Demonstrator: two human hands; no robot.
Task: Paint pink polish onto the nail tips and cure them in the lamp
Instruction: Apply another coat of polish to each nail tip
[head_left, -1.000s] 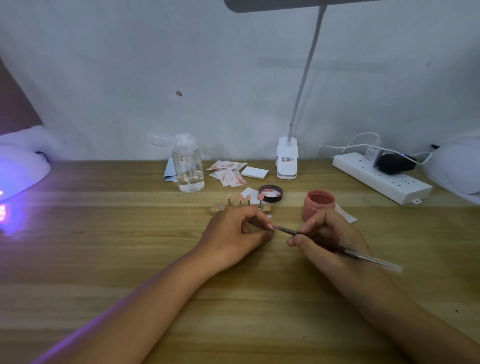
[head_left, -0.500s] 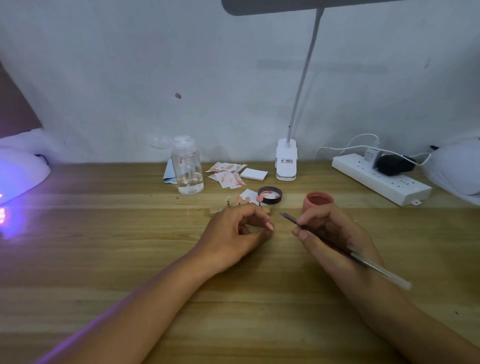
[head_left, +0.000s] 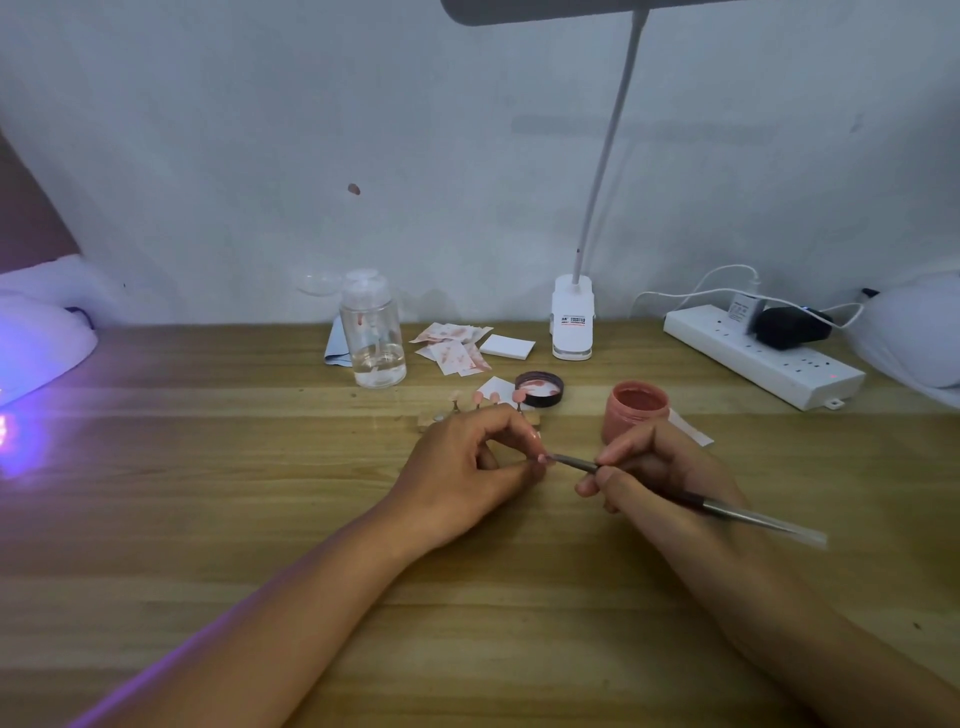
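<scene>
My left hand (head_left: 467, 467) rests on the wooden table and pinches a small pink nail tip (head_left: 542, 458) between thumb and forefinger. My right hand (head_left: 654, 467) grips a thin metal-handled brush (head_left: 717, 506), whose tip touches that nail tip. An open pot of pink polish (head_left: 635, 410) stands just behind my right hand, its dark lid (head_left: 539, 388) lying to the left. Behind my left hand a wooden holder (head_left: 431, 418) carries several pink nail tips (head_left: 493, 399) on small stands. The curing lamp (head_left: 41, 348) glows violet at the far left edge.
A clear pump bottle (head_left: 371, 332), stained wipes (head_left: 454, 348) and a white pad (head_left: 508, 346) lie near the wall. A white desk lamp base (head_left: 571, 325) stands centre back. A power strip (head_left: 763, 358) with a plugged black adapter sits at the right.
My right hand swung the brush away from the nail tip toward the pot, then brought its tip back against the nail tip. My left hand has stayed put.
</scene>
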